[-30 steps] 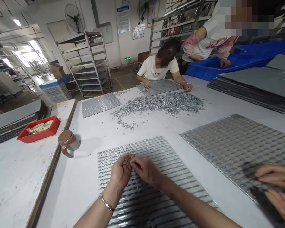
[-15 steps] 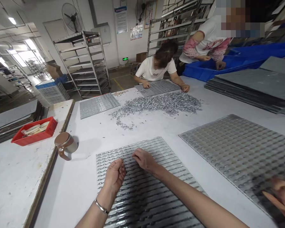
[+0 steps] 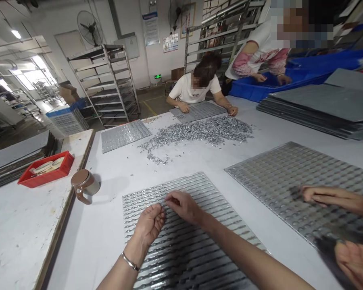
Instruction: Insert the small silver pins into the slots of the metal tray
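My left hand (image 3: 151, 223), a metal bangle on its wrist, is palm up with its fingers curled closed. Close to its thumb is my right hand (image 3: 184, 206), palm down, thumb and forefinger pinched together. Whatever either hand holds is hidden or too small to name. Both are over a grey ridged sheet (image 3: 199, 189) with rows of small oval bumps, lying on the white table. Beyond it spreads a loose heap of small shiny metal pieces (image 3: 199, 131).
A brown-lidded mug (image 3: 84, 186) and a red bin (image 3: 46, 169) stand to the left. On the right, a co-worker's hands (image 3: 329, 197) are over another ridged sheet (image 3: 278, 161). Dark sheets (image 3: 314, 104) are stacked behind it. Two people work across the table.
My left hand has shifted slightly right and my right hand slightly left, so their fingertips are closer. The co-worker's hand has come in over the sheet on the right.
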{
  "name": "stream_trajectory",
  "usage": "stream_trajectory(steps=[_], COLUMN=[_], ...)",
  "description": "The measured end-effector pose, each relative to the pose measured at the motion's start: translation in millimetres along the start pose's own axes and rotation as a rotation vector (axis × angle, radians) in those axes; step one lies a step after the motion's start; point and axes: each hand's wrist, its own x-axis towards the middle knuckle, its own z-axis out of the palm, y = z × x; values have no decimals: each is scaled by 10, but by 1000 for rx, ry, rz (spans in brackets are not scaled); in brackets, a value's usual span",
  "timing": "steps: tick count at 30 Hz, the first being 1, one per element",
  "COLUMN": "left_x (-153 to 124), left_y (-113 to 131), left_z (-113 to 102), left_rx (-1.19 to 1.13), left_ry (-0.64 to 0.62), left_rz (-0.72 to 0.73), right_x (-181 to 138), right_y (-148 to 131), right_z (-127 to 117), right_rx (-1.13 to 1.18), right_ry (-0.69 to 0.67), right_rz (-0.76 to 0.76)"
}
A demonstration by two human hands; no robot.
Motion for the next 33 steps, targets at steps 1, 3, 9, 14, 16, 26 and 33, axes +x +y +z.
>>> stream_trajectory(steps=[1, 3, 9, 14, 16, 26, 33], left_x=[-1, 1, 37, 40, 33, -53, -155], left_y=[-25, -69, -33, 82, 95, 61, -56], left_z=[7, 30, 89, 51, 32, 12, 125], left_rx=[8, 27, 15, -6, -21, -41, 89], left_ry=[-17, -52, 47, 213, 205, -104, -227], left_rz=[-12, -38, -37, -19, -26, -20, -5], right_x=[-43, -116, -113, 11, 42, -4, -200], right_y=[-72, -157, 50, 176, 184, -38, -360], right_z=[-19, -45, -77, -13, 49, 32, -119], right_rx=[47, 73, -79, -259, -301, -232, -333], right_ry=[-10, -24, 8, -103, -124, -29, -190], right_rz=[-26, -49, 118, 274, 323, 264, -209])
